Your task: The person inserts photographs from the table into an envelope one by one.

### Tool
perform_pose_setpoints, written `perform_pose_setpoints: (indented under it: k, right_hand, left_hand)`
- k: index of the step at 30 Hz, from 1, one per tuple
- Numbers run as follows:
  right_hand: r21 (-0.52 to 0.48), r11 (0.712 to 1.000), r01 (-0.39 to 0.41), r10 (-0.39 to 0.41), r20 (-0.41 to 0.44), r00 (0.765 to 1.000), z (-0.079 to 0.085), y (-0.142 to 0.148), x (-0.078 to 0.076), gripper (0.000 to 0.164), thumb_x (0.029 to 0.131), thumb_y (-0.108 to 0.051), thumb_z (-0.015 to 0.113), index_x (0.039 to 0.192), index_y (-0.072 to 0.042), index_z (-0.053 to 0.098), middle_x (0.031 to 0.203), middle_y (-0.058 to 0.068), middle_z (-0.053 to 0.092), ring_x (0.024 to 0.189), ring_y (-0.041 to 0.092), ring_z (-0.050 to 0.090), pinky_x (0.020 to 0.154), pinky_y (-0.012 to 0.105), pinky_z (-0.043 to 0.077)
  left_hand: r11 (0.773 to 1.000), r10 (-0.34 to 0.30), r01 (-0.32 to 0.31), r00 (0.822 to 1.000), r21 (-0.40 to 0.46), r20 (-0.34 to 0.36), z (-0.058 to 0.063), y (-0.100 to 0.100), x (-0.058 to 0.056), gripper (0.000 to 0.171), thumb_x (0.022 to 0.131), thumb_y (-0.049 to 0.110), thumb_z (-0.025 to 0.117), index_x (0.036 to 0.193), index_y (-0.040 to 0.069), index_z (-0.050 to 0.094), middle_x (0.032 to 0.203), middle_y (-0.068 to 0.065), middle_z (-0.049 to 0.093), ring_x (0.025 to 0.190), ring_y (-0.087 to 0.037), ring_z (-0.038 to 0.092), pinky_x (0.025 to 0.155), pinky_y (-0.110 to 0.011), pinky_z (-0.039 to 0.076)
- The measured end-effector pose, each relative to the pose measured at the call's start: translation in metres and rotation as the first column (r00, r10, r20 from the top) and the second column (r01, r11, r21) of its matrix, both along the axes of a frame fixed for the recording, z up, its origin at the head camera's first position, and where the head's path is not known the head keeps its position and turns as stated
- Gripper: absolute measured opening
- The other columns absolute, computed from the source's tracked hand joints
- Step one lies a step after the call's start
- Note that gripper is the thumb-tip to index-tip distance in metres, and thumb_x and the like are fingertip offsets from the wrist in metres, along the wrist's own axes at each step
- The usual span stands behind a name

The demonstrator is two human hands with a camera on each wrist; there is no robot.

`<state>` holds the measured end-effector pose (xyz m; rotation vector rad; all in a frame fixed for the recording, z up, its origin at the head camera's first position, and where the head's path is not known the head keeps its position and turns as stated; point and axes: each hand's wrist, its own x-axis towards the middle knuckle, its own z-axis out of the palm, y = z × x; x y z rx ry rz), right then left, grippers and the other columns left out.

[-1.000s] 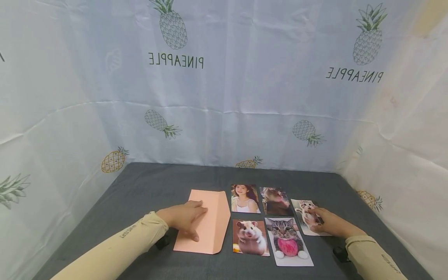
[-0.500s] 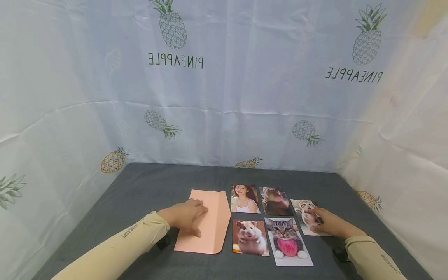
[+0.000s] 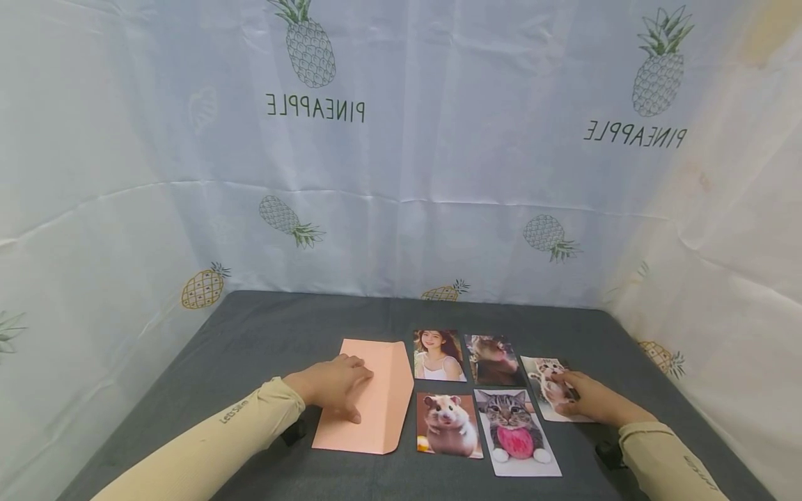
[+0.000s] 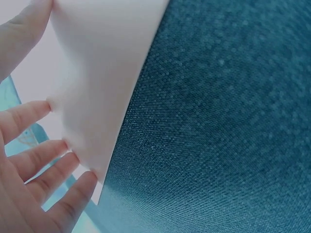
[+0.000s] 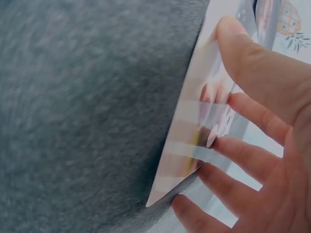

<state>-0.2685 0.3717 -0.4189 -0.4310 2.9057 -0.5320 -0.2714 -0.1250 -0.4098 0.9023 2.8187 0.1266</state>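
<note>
My left hand [image 3: 332,386] rests with spread fingers on a pink envelope [image 3: 376,417], whose flap points right. In the left wrist view the fingertips [image 4: 73,158] touch the pale envelope surface [image 4: 104,87]. At the right, my right hand [image 3: 592,398] lies on a kitten photo [image 3: 544,390]. The right wrist view shows its thumb and fingertips [image 5: 223,141] touching the glossy photo [image 5: 182,131], spread apart rather than curled round it. Part of the kitten picture is hidden under that hand.
Between the hands lie a portrait photo [image 3: 437,358], a dark animal photo [image 3: 495,362], a hamster photo [image 3: 448,426] and a cat photo [image 3: 517,435]. All lie flat on the grey cloth [image 3: 282,320]. A white pineapple-print curtain [image 3: 401,160] encloses the table's back and sides.
My left hand has shifted very slightly on the envelope, its fingers drawn a little closer. The right hand and the photos have not visibly moved.
</note>
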Motion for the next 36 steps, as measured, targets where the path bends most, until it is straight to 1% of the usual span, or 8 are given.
perform_pose_setpoints:
  k: [6,12,18,23,28,31,33,36]
  right_hand:
    - [0.023,1.0,0.013,-0.013,-0.018,1.0,0.002,-0.002,-0.006,0.061,0.076,-0.022,0.081,0.123,0.008,0.056,0.118,0.032,0.057,0.112,0.051,0.053,0.09,0.063,0.043]
    - [0.064,0.996,0.064,-0.061,-0.044,0.997,0.014,-0.005,-0.015,0.058,0.081,-0.026,0.077,0.123,0.009,0.056,0.118,0.034,0.057,0.11,0.05,0.054,0.089,0.062,0.044]
    - [0.015,0.991,0.135,-0.133,-0.086,0.987,0.028,-0.003,-0.027,0.048,0.087,-0.016,0.068,0.124,0.011,0.053,0.111,0.032,0.059,0.102,0.049,0.057,0.08,0.056,0.049]
    - [-0.061,0.975,0.215,-0.217,-0.022,0.976,0.028,0.004,-0.037,0.054,0.085,-0.017,0.069,0.124,0.015,0.05,0.102,0.031,0.061,0.092,0.043,0.061,0.076,0.054,0.05]
    - [-0.121,0.956,0.267,-0.255,0.111,0.961,0.012,0.015,-0.045,0.067,0.082,-0.019,0.074,0.126,0.021,0.041,0.106,0.036,0.058,0.089,0.037,0.064,0.076,0.051,0.054]
    - [-0.165,0.938,0.304,-0.274,0.186,0.944,0.006,0.02,-0.046,0.079,0.08,-0.022,0.078,0.129,0.022,0.036,0.11,0.038,0.055,0.093,0.039,0.062,0.081,0.054,0.053]
    - [-0.178,0.931,0.319,-0.283,0.199,0.938,0.003,0.02,-0.046,0.084,0.077,-0.025,0.081,0.13,0.022,0.034,0.11,0.038,0.054,0.094,0.039,0.06,0.083,0.055,0.052]
    - [-0.164,0.938,0.304,-0.278,0.165,0.946,0.001,0.017,-0.045,0.086,0.074,-0.025,0.083,0.129,0.022,0.036,0.104,0.034,0.057,0.089,0.034,0.06,0.08,0.052,0.052]
  left_hand:
    - [1.0,-0.008,0.008,1.0,0.007,-0.012,-0.001,-0.001,-0.001,0.076,0.068,0.048,0.083,0.131,0.012,0.058,0.139,-0.011,0.05,0.13,-0.029,0.045,0.1,-0.045,0.045]
    - [1.0,-0.015,0.015,1.0,0.015,-0.015,-0.002,-0.002,-0.002,0.076,0.068,0.048,0.083,0.131,0.012,0.058,0.138,-0.012,0.051,0.129,-0.03,0.045,0.1,-0.045,0.045]
    - [1.0,-0.017,0.017,1.0,0.012,-0.018,-0.002,-0.002,-0.002,0.076,0.068,0.049,0.083,0.13,0.012,0.058,0.138,-0.011,0.051,0.129,-0.029,0.045,0.1,-0.045,0.045]
    - [1.0,-0.014,0.014,1.0,0.011,-0.004,-0.001,-0.002,-0.002,0.076,0.069,0.049,0.083,0.131,0.013,0.057,0.14,-0.011,0.05,0.131,-0.03,0.044,0.102,-0.045,0.043]
    - [1.0,-0.011,0.011,1.0,0.019,0.006,-0.001,-0.002,-0.002,0.076,0.069,0.048,0.083,0.132,0.013,0.057,0.14,-0.012,0.05,0.131,-0.031,0.044,0.103,-0.046,0.042]
    - [1.0,-0.014,0.014,1.0,0.018,0.007,-0.001,-0.001,-0.001,0.076,0.069,0.048,0.082,0.132,0.013,0.057,0.14,-0.012,0.05,0.131,-0.03,0.044,0.103,-0.045,0.043]
    - [1.0,-0.012,0.011,1.0,0.019,0.011,0.0,-0.001,0.0,0.076,0.07,0.048,0.082,0.132,0.013,0.057,0.141,-0.012,0.05,0.131,-0.03,0.044,0.103,-0.045,0.042]
    - [1.0,-0.011,0.01,1.0,0.021,0.014,0.001,-0.002,0.001,0.076,0.07,0.047,0.082,0.133,0.013,0.057,0.141,-0.012,0.049,0.132,-0.031,0.043,0.104,-0.046,0.042]
